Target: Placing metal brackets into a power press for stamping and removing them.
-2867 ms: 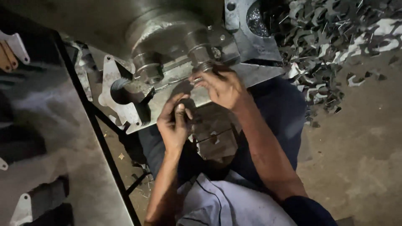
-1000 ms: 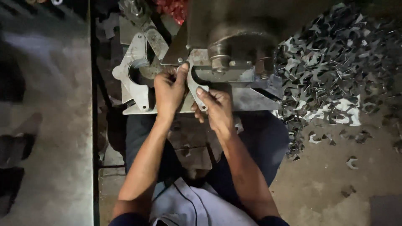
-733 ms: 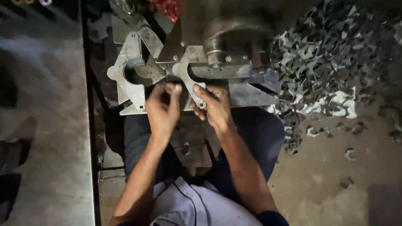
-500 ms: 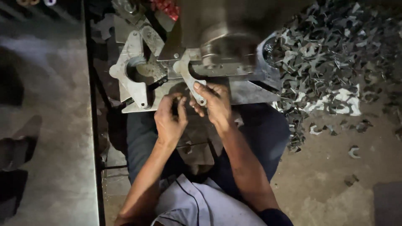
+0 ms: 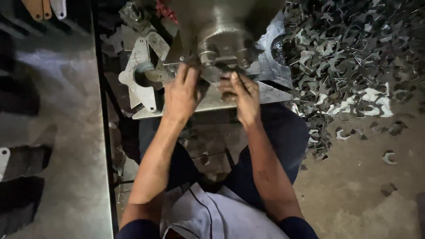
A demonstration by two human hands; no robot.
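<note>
Both hands reach under the grey metal press head [image 5: 221, 31]: the left hand [image 5: 182, 95] and right hand [image 5: 242, 95] press fingers onto a flat grey metal blank [image 5: 212, 73] beneath it. What either grips is hidden. A heap of grey metal offcuts [image 5: 354, 57] lies right of the press.

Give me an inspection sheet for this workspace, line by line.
Surface: steel press bed, worn, bare at the right corner.
Job's things: flat metal bracket lying left of the die; workpiece hidden under the hands.
Clutter: heap of stamped offcuts on the floor.
Hands: left hand and right hand resting at the die; grip unclear.
Cables: nothing seen.
Surroundings: metal table alongside; concrete floor.
</note>
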